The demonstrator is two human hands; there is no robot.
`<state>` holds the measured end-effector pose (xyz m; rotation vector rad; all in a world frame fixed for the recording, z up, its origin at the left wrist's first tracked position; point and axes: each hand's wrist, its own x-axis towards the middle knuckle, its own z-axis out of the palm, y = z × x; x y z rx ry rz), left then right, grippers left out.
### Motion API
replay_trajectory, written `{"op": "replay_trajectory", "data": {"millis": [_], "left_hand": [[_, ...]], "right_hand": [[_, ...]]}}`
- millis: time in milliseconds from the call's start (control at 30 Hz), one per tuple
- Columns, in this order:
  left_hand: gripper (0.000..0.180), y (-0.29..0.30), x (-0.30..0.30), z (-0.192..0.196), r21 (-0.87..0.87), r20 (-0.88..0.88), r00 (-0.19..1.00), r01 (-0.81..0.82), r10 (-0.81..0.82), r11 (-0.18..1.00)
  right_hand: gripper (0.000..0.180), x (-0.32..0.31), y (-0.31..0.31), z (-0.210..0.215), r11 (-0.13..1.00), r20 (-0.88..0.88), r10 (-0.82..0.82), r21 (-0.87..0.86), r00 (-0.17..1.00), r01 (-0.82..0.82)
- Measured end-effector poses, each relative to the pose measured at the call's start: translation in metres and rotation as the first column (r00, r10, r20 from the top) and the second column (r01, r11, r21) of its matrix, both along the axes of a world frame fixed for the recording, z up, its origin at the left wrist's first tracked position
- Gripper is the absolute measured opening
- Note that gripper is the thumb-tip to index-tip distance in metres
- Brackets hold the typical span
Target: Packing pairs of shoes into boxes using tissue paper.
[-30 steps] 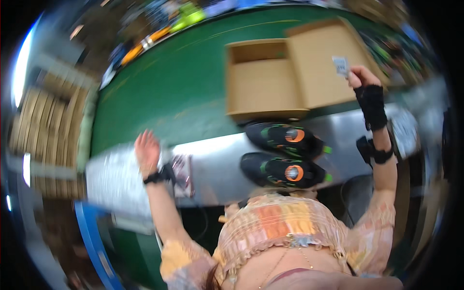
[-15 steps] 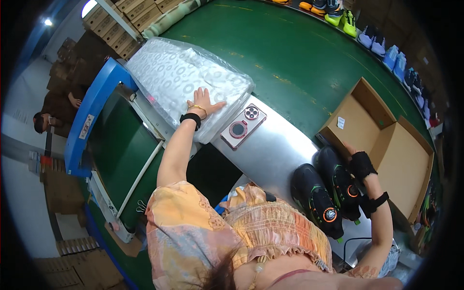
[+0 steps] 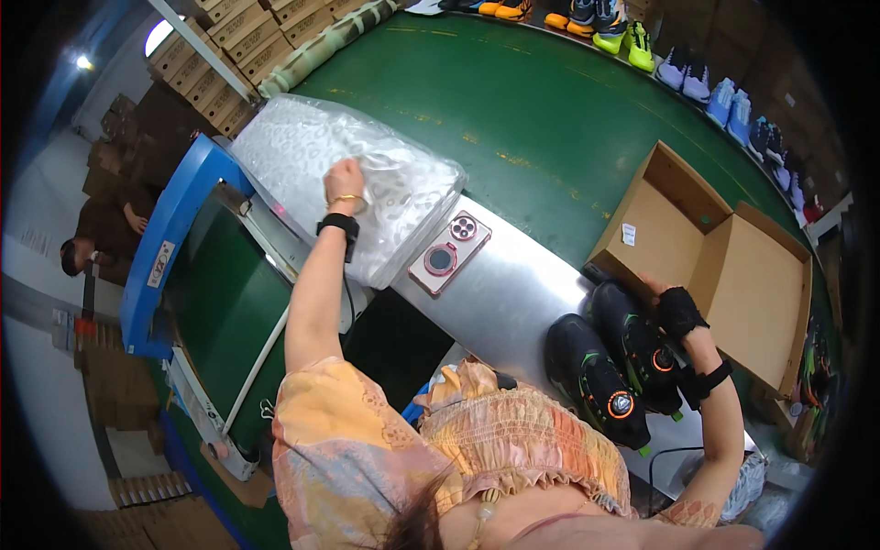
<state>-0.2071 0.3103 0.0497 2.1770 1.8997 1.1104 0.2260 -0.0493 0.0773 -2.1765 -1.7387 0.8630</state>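
Note:
My left hand [image 3: 346,180] is closed, knuckles up, on the top sheet of a stack of pale, ring-patterned wrapping paper [image 3: 293,137] in a clear plastic cover. My right hand [image 3: 656,288] rests against the near side of an open brown cardboard shoebox [image 3: 756,298], its fingers mostly hidden by a black wrap. Two black shoes with orange-ringed dials and green trim, a left one [image 3: 587,367] and a right one [image 3: 623,321], stand beside that hand on the metal surface. Between paper and shoes lies a phone [image 3: 449,253] in a clear, pink-edged case with a ring.
A green worktop [image 3: 522,110] stretches beyond the metal surface [image 3: 513,293]. Coloured shoes [image 3: 731,105] line its far edge. A blue-framed machine [image 3: 183,229] stands at the left. Stacked shoeboxes [image 3: 247,41] rise at the back left, and a person [image 3: 110,220] is farther left.
My left hand, earlier spread flat on the wrapping paper, has closed and shifted slightly left. The right hand stays against the shoebox; the whole view has shifted a little.

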Motion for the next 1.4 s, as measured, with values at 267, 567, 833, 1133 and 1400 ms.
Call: {"op": "replay_trajectory", "data": {"millis": [267, 567, 833, 1133, 1400], "left_hand": [[0.022, -0.045, 0.129, 0.149, 0.335, 0.385, 0.836, 0.268, -0.391, 0.903], [0.023, -0.186, 0.348, 0.139, 0.12, 0.791, 0.11, 0.937, -0.601, 0.33], [0.054, -0.218, 0.386, 0.069, 0.032, -0.2, 0.355, 0.934, -0.913, 0.356], [0.075, -0.144, 0.329, -0.004, -0.459, -0.159, 0.632, 0.633, -0.758, 0.624], [0.075, -0.111, 0.305, -0.062, -0.788, 0.604, 0.774, 0.615, -0.192, 0.0]], "right_hand": [[0.056, 0.004, -0.014, 0.012, 0.994, 0.057, 0.078, 0.071, 0.995, -0.082], [0.059, -0.026, 0.011, 0.078, 0.776, -0.685, -0.109, 0.394, 0.72, 0.493], [0.032, 0.164, -0.065, 0.038, 0.003, -0.368, -0.834, 0.742, 0.411, 0.67], [0.052, 0.279, -0.285, 0.033, -0.155, -0.058, -0.972, 0.889, -0.229, 0.431], [0.044, 0.227, -0.319, 0.005, -0.451, -0.5, -0.858, 0.844, 0.12, 0.29]]}}
